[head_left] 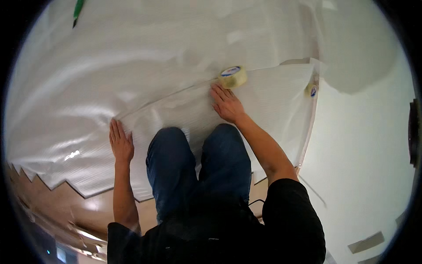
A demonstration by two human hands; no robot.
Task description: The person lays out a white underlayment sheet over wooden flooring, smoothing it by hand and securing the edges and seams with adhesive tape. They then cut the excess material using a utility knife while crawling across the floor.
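Observation:
I kneel on white ribbed foam sheeting (79, 70) crossed by a seam between two overlapping sheets. My left hand (121, 140) lies flat and open on the sheet at the seam's left part. My right hand (227, 104) rests open on the sheet just below the seam, farther right. A roll of yellowish clear tape (234, 77) sits directly beyond my right fingertips. A second tape roll (312, 90) is at the sheet's right edge. Both hands hold nothing.
A green knife-like tool (78, 11) lies at the far upper left. Brown flooring (92, 204) shows along the zigzag sheet edge at lower left and behind my knees. A pale board-like surface (356, 149) borders the right, with a dark object (412, 132) at the far right.

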